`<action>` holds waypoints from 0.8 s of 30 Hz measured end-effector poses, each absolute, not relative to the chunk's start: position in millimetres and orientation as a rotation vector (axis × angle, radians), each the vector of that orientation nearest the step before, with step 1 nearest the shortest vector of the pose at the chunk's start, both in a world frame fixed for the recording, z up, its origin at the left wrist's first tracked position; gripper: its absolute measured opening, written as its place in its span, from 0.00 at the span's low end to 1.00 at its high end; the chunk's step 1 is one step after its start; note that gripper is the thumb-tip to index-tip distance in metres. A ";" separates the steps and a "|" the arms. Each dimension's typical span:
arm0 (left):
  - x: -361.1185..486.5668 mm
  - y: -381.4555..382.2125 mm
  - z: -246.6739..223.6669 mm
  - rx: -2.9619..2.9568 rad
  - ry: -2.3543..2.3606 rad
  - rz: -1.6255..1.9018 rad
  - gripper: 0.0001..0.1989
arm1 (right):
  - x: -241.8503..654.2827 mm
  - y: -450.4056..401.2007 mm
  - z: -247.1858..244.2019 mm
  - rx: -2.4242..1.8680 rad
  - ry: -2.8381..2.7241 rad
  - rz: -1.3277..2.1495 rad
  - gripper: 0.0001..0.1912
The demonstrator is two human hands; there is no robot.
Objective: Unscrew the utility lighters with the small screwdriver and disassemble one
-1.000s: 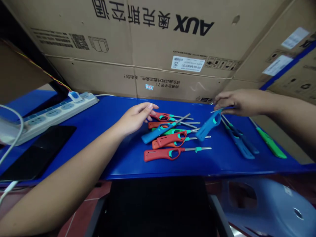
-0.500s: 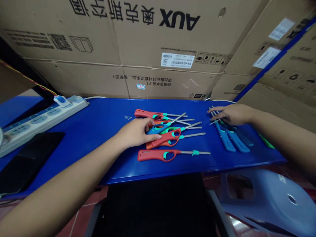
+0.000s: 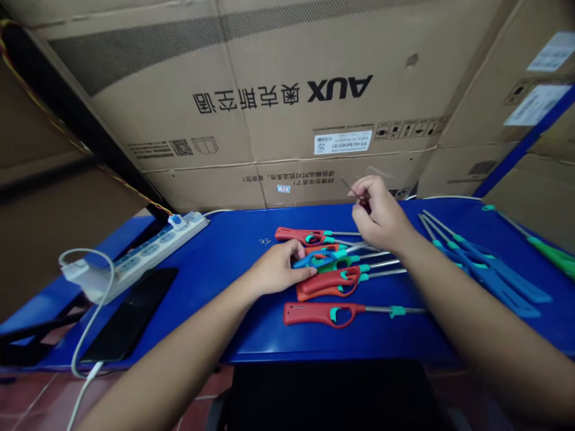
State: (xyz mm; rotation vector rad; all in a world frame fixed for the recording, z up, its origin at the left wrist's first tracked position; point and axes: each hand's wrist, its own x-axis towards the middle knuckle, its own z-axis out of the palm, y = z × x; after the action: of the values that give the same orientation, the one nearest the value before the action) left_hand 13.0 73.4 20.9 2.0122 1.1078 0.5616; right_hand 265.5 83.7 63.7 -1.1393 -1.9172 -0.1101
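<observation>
My left hand (image 3: pixel 278 266) is closed around the handle of a blue long-nosed lighter (image 3: pixel 317 259), its metal barrel pointing right. That lighter lies over a pile of others: a red lighter (image 3: pixel 330 280), a green one and orange ones beneath, partly hidden. Raised above the pile's barrels, my right hand (image 3: pixel 380 215) pinches a thin rod-like tool (image 3: pixel 349 188); a dark reddish part shows inside the fingers, and its exact kind is unclear. Another red lighter (image 3: pixel 309 313) lies apart, nearer the front edge. Several blue lighters (image 3: pixel 498 278) lie to the right, partly behind my right forearm.
A white power strip (image 3: pixel 162 242) with a plug and cable stands at the left, beside a black phone (image 3: pixel 132 314). Large cardboard boxes (image 3: pixel 269 137) wall off the back of the blue table (image 3: pixel 251 335). At far right lies a green lighter (image 3: pixel 552 254).
My right hand has come left and up from the blue lighters, carrying the thin tool. My left hand still grips the blue lighter. The camera view has shifted left and up.
</observation>
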 end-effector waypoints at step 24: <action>13.2 69.1 39.1 0.967 0.591 1.158 0.13 | 240.4 39.0 41.8 -0.721 -1.813 0.167 0.12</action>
State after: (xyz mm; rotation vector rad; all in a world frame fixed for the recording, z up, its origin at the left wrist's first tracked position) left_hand 13.2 69.1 39.1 0.9672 0.5910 1.1576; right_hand 240.4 39.0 41.8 -0.7207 -1.8135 0.1665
